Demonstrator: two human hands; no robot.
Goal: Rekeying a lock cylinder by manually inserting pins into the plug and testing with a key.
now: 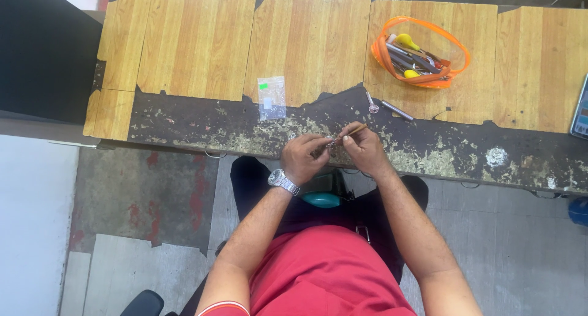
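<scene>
**Two hands meet over a small metal piece at the bench edge**

Nearest the camera is the person's red shirt [324, 270], with both forearms reaching forward from it. A silver wristwatch [282, 181] sits on the left wrist, and a teal, rounded object [323, 198] rests in the lap just below the hands, close enough to be grabbed without looking.

The left hand [304, 158] is curled, its fingertips pressed together on a small metal piece [331, 142]; what the piece is cannot be made out at this size. The right hand [365, 148] pinches a thin wooden-handled tool [354, 131] like a pen, its tip aimed at the piece. The hands are brought together, apparently to steady the fine work, and they hover over the worn front edge of the workbench [202, 123], where the wood-pattern covering has peeled away.

Just beyond the hands lie a small metal part [372, 106] and a short metal rod [397, 110], set within easy reach. To the left, a small clear plastic bag [271, 97] lies flat, seemingly to keep tiny parts from straying.

Farther back on the right, an orange-trimmed clear pouch [422, 52] lies open with several tools inside. At the far right edge, part of a phone-like device [580, 111] shows.
</scene>
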